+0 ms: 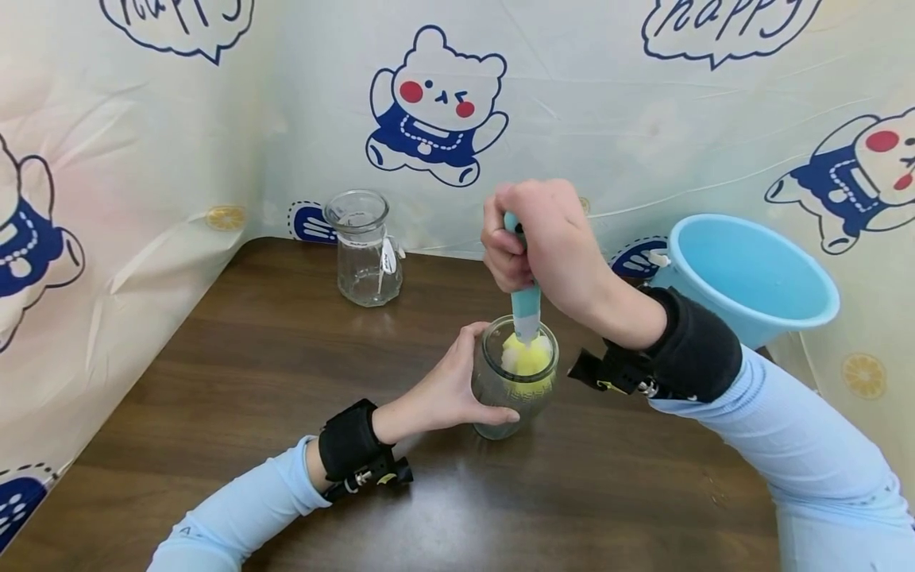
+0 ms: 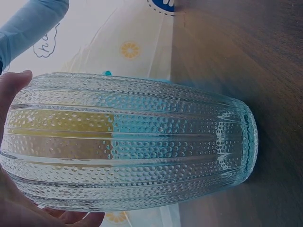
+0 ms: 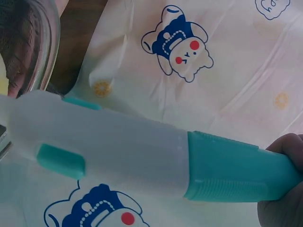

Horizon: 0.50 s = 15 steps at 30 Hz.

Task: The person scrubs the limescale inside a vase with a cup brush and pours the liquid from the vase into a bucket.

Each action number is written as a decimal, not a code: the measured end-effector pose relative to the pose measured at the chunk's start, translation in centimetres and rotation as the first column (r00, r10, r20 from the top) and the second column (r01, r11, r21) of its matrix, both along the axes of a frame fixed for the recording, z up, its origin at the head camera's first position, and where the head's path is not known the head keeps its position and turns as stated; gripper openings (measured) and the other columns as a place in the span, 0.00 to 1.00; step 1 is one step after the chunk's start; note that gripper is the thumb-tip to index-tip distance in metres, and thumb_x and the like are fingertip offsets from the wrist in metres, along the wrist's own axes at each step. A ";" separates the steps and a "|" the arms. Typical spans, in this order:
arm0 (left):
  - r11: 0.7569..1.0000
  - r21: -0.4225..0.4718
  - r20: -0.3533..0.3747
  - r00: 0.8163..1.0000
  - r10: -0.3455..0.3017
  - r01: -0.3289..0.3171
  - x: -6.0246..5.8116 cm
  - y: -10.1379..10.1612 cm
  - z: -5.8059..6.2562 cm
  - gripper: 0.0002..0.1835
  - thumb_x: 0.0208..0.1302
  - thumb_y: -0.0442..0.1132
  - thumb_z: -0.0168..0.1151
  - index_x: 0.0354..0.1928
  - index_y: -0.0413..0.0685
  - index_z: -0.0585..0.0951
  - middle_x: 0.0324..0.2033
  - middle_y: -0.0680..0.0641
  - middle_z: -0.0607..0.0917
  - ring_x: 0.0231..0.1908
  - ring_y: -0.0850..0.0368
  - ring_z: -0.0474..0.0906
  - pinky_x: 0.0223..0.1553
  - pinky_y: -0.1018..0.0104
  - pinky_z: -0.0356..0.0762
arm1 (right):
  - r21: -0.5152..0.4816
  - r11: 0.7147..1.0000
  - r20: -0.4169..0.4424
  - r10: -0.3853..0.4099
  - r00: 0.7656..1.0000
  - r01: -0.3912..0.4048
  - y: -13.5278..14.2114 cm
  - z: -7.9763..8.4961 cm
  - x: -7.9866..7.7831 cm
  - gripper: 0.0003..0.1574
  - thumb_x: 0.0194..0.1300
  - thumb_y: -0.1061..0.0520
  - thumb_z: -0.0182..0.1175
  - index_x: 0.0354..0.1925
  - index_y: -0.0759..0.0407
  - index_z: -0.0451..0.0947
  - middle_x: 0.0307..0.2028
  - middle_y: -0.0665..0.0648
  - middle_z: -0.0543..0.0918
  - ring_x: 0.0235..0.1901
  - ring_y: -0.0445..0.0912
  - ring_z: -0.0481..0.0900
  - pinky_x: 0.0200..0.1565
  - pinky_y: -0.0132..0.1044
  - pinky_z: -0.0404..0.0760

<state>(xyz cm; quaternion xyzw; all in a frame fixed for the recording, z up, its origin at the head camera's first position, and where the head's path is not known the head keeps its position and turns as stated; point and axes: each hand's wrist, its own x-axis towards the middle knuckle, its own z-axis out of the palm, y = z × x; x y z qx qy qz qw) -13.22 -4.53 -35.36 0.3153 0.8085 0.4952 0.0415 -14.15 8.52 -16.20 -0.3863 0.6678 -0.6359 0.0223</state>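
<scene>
Head view: the left hand (image 1: pixel 445 395) is gripping a clear ribbed-glass jar (image 1: pixel 503 391) over the brown wooden tabletop (image 1: pixel 286 357); the right hand (image 1: pixel 546 246) is gripping a teal-and-white plastic brush (image 1: pixel 526 306), its yellow-and-white spongy head (image 1: pixel 530 359) sitting inside. Left wrist view: fingers are curving round the jar, probably best braced firmly. Right wrist view: fingers are holding the teal end; stroking upright should spare the rim.
</scene>
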 end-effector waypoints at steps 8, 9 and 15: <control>1.000 -0.023 0.027 1.000 0.010 -0.009 0.1 0.0 0.1 0.54 0.38 0.45 0.76 0.63 0.40 0.50 0.56 0.42 0.63 0.54 0.52 0.63 0.54 0.58 0.64 | 0.037 0.999 0.166 -0.035 0.986 0.029 -0.6 0.9 -0.9 0.24 0.63 0.61 0.28 0.10 0.58 0.51 0.07 0.53 0.53 0.07 0.48 0.47 0.10 0.39 0.49; 1.000 -0.027 0.039 0.999 0.007 -0.006 0.1 0.1 0.2 0.54 0.39 0.45 0.76 0.63 0.40 0.50 0.56 0.42 0.62 0.55 0.52 0.62 0.55 0.57 0.64 | 0.043 0.998 0.196 -0.046 0.979 0.038 -0.6 1.0 -1.0 0.24 0.62 0.61 0.28 0.10 0.58 0.51 0.07 0.52 0.52 0.07 0.48 0.47 0.10 0.38 0.49; 0.998 -0.053 0.092 0.996 0.018 -0.013 0.3 0.3 0.4 0.54 0.41 0.47 0.74 0.64 0.39 0.49 0.58 0.41 0.60 0.56 0.52 0.61 0.55 0.58 0.63 | 0.115 0.992 0.311 -0.084 0.947 0.050 -1.6 0.9 -1.7 0.23 0.61 0.61 0.30 0.10 0.59 0.51 0.07 0.51 0.51 0.07 0.45 0.46 0.11 0.36 0.47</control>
